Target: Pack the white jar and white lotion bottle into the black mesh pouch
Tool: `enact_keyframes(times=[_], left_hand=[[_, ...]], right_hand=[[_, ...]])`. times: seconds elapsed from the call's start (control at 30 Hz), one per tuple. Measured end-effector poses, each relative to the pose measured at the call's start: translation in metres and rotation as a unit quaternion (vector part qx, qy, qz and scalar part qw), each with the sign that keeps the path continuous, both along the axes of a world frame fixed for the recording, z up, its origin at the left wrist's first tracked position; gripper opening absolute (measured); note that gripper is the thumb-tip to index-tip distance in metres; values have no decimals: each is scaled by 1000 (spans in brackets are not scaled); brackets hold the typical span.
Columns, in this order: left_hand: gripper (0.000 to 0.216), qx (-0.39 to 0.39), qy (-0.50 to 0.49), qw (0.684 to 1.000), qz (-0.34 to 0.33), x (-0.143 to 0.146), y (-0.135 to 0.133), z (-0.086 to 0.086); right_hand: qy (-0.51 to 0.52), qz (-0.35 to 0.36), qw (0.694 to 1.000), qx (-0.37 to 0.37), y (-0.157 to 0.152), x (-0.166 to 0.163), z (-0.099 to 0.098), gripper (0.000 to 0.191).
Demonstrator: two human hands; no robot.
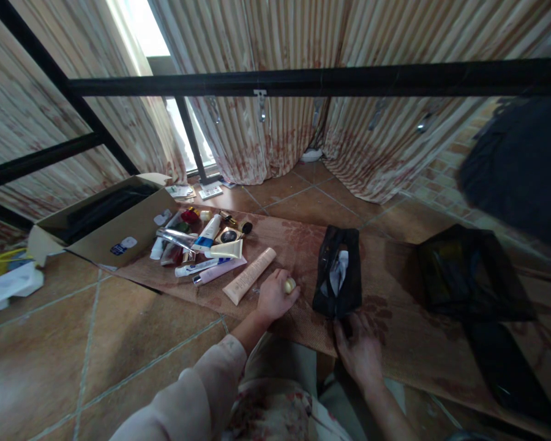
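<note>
My left hand (276, 295) is closed around a small round pale-yellow item (289, 284), perhaps a little jar or cap; the fingers hide part of it. Just left of that hand lies a peach squeeze tube (249, 277). A black mesh pouch (321, 293) stands unzipped on the brown cloth, with a whitish tube (339, 272) showing inside. At the pouch's near end, my right hand (359, 348) has its thumb and fingers against the fabric, seemingly gripping it; the fingertips are dim. Farther left, several cosmetic tubes and bottles lie piled, including a white-and-blue tube (209, 233) and a lilac tube (220, 270).
A cardboard box (133, 231) with black material inside stands at the left end of the cloth-covered bench (288, 231). To the right are a second black mesh bag (472, 272) and a dark flat object (509, 364). A black rail (303, 81) crosses before the striped curtains.
</note>
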State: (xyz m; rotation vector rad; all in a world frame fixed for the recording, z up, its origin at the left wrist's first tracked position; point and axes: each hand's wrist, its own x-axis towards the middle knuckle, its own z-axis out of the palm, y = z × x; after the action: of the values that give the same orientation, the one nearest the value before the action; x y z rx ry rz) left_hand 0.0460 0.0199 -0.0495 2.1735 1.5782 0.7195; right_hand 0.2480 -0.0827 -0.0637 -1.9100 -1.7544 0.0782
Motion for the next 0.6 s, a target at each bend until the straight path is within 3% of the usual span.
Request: enact_keyframes(times=[0.6], left_hand=[[22, 2, -7, 1000, -1, 0, 0, 1]], right_hand=[[-2, -5, 1000, -5, 0, -1, 1, 26]])
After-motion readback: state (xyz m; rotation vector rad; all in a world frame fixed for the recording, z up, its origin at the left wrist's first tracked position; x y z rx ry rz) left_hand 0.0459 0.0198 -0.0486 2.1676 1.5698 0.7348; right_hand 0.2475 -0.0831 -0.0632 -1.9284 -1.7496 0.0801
